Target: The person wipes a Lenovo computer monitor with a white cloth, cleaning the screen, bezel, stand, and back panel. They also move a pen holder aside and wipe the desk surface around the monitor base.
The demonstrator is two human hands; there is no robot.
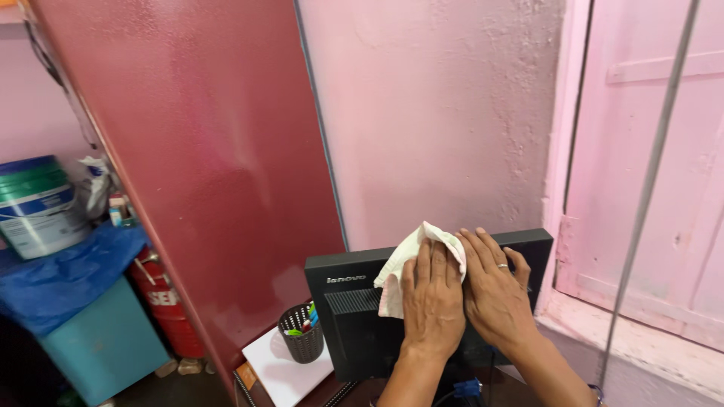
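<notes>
- While both hands lie on the back of the black computer monitor (354, 332), the left hand (431, 301) presses a white cloth (411, 260) flat against its upper edge, fingers spread over the cloth rather than clenched.
- The right hand (494, 290), fingers extended and released, rests flat on the monitor just beside the left, gripping nothing.
- Left of the monitor stands a black mesh pen holder (302, 339) on white paper (283, 373).
- Farther left of the monitor rises a dark red cabinet (204, 166).
</notes>
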